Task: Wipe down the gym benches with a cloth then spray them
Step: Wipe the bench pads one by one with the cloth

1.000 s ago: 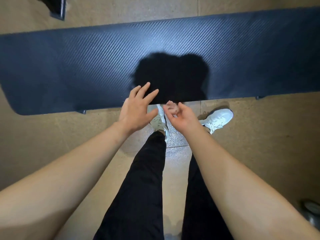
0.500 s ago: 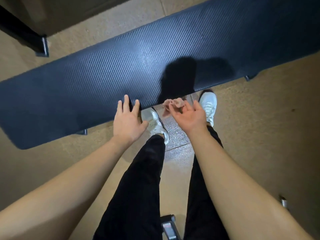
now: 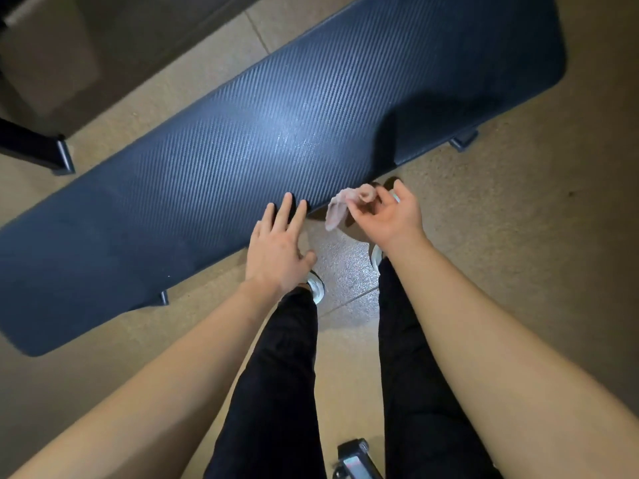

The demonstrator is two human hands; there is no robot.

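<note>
bench: dark padded gym bench (image 3: 242, 160) runs across the view from 8 o'clock to 2 o'clock; I stand at its near long edge, legs at 6.
left grip: my left hand (image 3: 276, 250) is empty, palm down, fingers spread flat, fingertips just over the near edge of the pad. Contact vs hover: can't tell.
right grip: my right hand (image 3: 390, 219) pinches the cloth (image 3: 340, 207) between thumb and forefinger, other fingers loosely curled.
cloth: small, pale pink, crumpled, hanging off the pinch at 9 o'clock of the right hand. Just off the pad edge, over the floor, not on the surface.
progress: cloth in hand but not on the pad, so I judge the wipe of this bench is about to start or between passes. Bright sheen at pad centre could be a wet patch or only lamp glare; can't tell.
left to do: cloth onto pad, sweep the full length, then spray. Other benches not in view, so their state is unknown.
containers: no spray bottle or bucket visible. It has to be fetched from out of view.
other: dark metal part (image 3: 356, 458) on the floor at 6 o'clock between my legs, too cropped to identify.
</note>
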